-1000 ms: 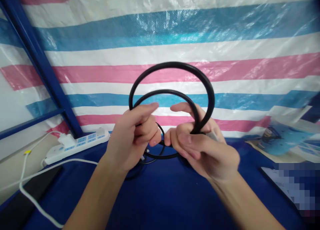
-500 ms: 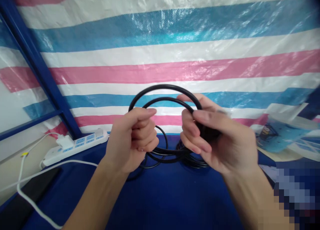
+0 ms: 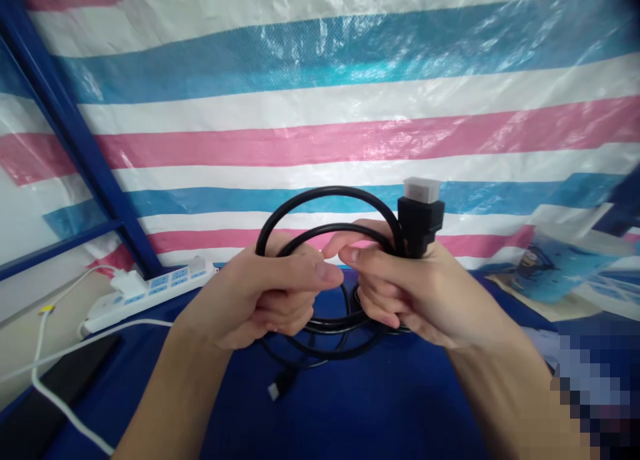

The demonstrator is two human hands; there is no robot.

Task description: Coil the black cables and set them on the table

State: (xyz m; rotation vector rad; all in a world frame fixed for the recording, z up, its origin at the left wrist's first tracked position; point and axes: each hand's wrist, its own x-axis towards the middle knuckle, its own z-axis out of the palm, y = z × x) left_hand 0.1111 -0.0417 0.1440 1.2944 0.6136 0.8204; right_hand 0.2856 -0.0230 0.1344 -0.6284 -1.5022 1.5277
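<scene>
A black cable (image 3: 320, 197) is coiled into several loops and held upright in front of me, above a blue table (image 3: 320, 413). My left hand (image 3: 255, 300) grips the left side of the coil. My right hand (image 3: 415, 293) grips the right side, just below a black plug with a pale cap (image 3: 421, 217) that sticks up above my fingers. The cable's other end, a small dark connector (image 3: 280, 383), dangles under the coil near the table top.
A white power strip (image 3: 150, 290) with a white charger plugged in lies at the left, its white cord (image 3: 55, 397) trailing toward me beside a black flat object (image 3: 45, 393). A striped tarp hangs behind. A blue-printed bag (image 3: 565, 263) lies at the right.
The loops have shrunk and dropped lower as my hands drew together. The capped plug, hidden in my right hand before, now stands up above it. The small connector now hangs free below.
</scene>
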